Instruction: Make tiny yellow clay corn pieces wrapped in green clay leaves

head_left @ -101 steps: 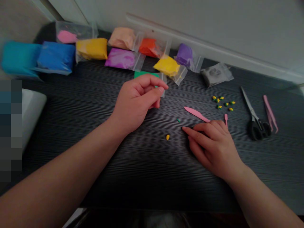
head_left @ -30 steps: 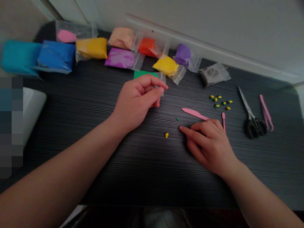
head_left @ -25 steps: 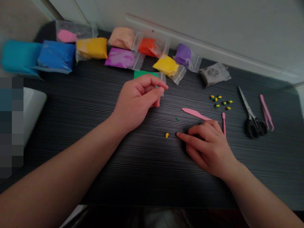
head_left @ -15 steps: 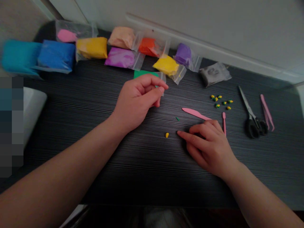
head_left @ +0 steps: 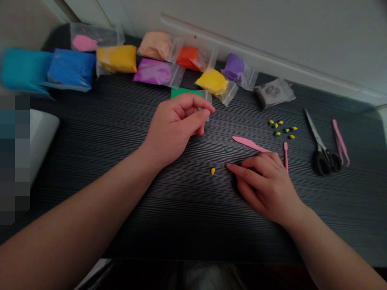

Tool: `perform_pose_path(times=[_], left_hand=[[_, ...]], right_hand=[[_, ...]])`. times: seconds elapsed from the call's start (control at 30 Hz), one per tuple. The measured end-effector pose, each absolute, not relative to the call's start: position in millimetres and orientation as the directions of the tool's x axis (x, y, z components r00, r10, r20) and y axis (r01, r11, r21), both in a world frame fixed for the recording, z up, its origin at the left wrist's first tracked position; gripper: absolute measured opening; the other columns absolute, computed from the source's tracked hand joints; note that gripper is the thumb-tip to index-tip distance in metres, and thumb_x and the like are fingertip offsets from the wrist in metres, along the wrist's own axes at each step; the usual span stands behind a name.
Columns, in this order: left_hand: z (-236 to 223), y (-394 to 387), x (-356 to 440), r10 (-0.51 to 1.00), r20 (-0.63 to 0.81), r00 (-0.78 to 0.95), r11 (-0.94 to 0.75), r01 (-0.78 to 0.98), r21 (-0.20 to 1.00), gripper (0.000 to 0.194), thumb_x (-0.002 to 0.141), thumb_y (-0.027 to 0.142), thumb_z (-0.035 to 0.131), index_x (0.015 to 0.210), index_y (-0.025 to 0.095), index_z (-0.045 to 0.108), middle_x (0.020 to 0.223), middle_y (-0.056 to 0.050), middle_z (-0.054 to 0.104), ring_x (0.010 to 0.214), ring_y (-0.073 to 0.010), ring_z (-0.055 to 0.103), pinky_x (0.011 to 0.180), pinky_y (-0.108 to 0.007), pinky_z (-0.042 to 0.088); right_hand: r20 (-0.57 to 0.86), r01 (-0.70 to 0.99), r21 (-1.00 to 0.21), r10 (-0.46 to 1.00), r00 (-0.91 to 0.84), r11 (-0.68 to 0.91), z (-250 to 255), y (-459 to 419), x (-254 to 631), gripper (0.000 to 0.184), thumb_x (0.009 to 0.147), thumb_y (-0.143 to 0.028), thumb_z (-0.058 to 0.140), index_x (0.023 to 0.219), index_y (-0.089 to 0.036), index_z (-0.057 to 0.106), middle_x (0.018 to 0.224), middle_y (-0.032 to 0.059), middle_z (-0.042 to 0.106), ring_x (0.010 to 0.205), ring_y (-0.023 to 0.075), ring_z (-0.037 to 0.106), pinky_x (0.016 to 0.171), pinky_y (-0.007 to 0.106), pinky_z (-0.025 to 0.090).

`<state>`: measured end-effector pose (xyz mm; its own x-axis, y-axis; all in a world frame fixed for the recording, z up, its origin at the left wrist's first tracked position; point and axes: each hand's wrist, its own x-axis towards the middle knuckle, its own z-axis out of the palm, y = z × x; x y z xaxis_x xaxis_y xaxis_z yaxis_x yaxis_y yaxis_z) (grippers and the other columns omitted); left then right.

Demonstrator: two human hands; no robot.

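Observation:
My left hand (head_left: pixel 177 129) hovers over the table, thumb and fingers closed in a pinch; whatever is between the tips is too small to make out. Behind it lies a bag of green clay (head_left: pixel 185 93), partly hidden. My right hand (head_left: pixel 267 189) rests on the dark table (head_left: pixel 181 225), index finger stretched out with its tip on the surface; anything under that tip is hidden. Just left of the fingertip sits a small yellow clay piece (head_left: pixel 213 171). A thin green clay sliver (head_left: pixel 226 150) lies above it. A pink plastic knife (head_left: pixel 248 143) is partly covered by my right hand.
Several small yellow-green clay pieces (head_left: pixel 277 133) lie at right, near a slim pink tool (head_left: pixel 286 155), scissors (head_left: pixel 322 151) and pink tweezers (head_left: pixel 340 143). Bagged clay, including blue (head_left: pixel 71 69), yellow (head_left: pixel 212 81) and grey (head_left: pixel 273 94), lines the back. A white object (head_left: pixel 44 133) stands at left.
My right index fingertip has slid a short way toward me, then slightly back, on the table, coming nearer the yellow piece. My left hand has stayed still. The view has shifted slightly.

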<state>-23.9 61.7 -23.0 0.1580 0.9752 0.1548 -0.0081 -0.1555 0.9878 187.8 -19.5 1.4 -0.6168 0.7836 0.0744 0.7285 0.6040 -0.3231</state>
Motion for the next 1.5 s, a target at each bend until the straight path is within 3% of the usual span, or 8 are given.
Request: perform_pose_path(times=[0.3,0.53,0.8,1.13,1.5], left_hand=[[-25.3,61.7,-24.9,0.970,0.169,0.177,-0.167,-0.030,0.986,0.013,0.078,0.016,0.053,0.083,0.021,0.063,0.056,0.002,0.053,0.046,-0.0070,0.046,0.043,-0.023,0.031],[-28.3,62.7,-25.0,0.969,0.176,0.171,-0.172,-0.038,0.984,0.011,0.078,0.017,0.054,0.083,0.021,0.063,0.059,0.002,0.054,0.046,-0.0067,0.046,0.042,-0.023,0.031],[-26.5,62.1,-24.7,0.970,0.170,0.173,-0.167,-0.033,0.985,0.012,0.078,0.015,0.053,0.083,0.020,0.062,0.056,0.003,0.052,0.046,-0.0066,0.046,0.042,-0.023,0.031],[-26.2,62.0,-24.6,0.967,0.180,0.178,-0.176,-0.037,0.984,0.012,0.078,0.015,0.053,0.083,0.020,0.063,0.054,0.003,0.052,0.046,-0.0068,0.045,0.043,-0.024,0.031],[-26.7,62.2,-24.3,0.968,0.181,0.174,-0.177,-0.039,0.983,0.011,0.078,0.016,0.053,0.082,0.020,0.063,0.054,0.003,0.052,0.045,-0.0071,0.046,0.042,-0.023,0.031]], right_hand=[[0.041,0.694,-0.343,0.749,-0.662,0.633,3.9,-20.3,188.0,0.032,0.079,-0.021,0.051,0.109,-0.024,0.058,0.087,0.0041,0.056,0.078,0.0175,0.047,0.075,0.038,0.034],[0.073,0.766,-0.305,0.816,-0.574,0.566,0.8,-19.3,187.1,0.032,0.079,-0.021,0.050,0.110,-0.019,0.056,0.086,0.0046,0.058,0.081,0.0191,0.049,0.077,0.039,0.035],[0.118,0.765,-0.375,0.846,-0.521,0.524,0.3,-18.9,188.2,0.031,0.079,-0.017,0.050,0.109,-0.019,0.056,0.086,0.0050,0.060,0.080,0.0180,0.051,0.074,0.036,0.036],[0.076,0.722,-0.291,0.768,-0.636,0.627,2.8,-22.2,184.5,0.033,0.079,-0.020,0.050,0.111,-0.020,0.056,0.086,0.0046,0.058,0.076,0.0171,0.049,0.075,0.037,0.035],[0.045,0.731,-0.253,0.762,-0.646,0.634,3.2,-24.2,184.1,0.035,0.080,-0.022,0.049,0.115,-0.021,0.054,0.086,0.0046,0.058,0.075,0.0174,0.047,0.075,0.038,0.034]])
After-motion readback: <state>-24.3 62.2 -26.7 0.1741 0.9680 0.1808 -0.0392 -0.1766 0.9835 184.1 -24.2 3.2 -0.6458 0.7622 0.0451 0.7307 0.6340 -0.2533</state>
